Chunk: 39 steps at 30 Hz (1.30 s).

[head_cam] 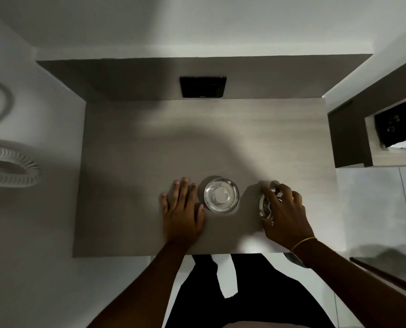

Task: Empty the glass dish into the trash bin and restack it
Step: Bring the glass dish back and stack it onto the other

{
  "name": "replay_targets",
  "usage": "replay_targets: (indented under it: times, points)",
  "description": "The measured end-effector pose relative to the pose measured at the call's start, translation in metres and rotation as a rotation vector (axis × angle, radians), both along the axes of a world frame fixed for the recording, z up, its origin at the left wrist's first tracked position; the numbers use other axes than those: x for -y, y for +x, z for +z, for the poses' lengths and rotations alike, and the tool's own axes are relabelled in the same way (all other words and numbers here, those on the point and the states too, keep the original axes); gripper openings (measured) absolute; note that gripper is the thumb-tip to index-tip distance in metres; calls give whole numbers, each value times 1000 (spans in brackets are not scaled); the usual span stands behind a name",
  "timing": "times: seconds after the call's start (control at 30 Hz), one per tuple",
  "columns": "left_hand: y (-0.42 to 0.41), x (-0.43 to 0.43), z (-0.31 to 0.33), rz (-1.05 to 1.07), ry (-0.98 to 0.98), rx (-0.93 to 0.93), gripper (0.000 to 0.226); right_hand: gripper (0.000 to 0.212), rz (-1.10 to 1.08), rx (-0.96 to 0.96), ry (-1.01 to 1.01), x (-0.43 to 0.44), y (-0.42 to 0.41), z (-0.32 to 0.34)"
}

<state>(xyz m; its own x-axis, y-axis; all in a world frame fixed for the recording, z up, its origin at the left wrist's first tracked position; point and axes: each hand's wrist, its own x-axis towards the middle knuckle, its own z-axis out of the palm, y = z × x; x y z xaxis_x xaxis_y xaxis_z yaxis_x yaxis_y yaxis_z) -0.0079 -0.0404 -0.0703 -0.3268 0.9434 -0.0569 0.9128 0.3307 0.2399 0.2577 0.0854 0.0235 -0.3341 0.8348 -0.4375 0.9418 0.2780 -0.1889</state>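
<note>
A round clear glass dish [221, 194] stands upright on the grey table [150, 150], near its front edge. My left hand [182, 209] lies flat and open on the table just left of that dish, thumb close to its rim. My right hand [285, 213] curls over a second glass dish [264, 205] to the right and grips it; my fingers hide most of it. I cannot tell what that dish contains. The trash bin [393, 129], lined in black with white material inside, sits in a wooden box at the far right.
A black rectangular panel [203, 87] is set in the grey backboard behind the table. A white ribbed hose [10, 171] lies at the left. A dark rod [386, 275] slants at the lower right. My legs are below the table's front edge.
</note>
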Motion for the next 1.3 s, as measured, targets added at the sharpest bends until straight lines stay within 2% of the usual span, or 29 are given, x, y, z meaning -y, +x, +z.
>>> replay_targets:
  times: [0.17, 0.33, 0.47, 0.67, 0.87, 1.3]
  points:
    - [0, 0, 4, 1, -1, 7, 64, 99, 19, 41, -3, -2, -7, 4]
    - [1, 0, 4, 2, 5, 1, 64, 98, -19, -105, -3, -9, -33, 21]
    - [0, 0, 3, -1, 4, 6, 65, 97, 57, -205, 19, -10, -75, 32]
    - [0, -2, 4, 0, -22, 34, 67, 89, 240, -124, 2, -7, -119, 28]
    - [-1, 0, 5, 10, -7, 38, 68, 86, 326, -93, 5, -5, -132, 16]
    - [1, -3, 17, 1, -55, 60, 67, 87, 352, -31, -17, 2, -127, 10]
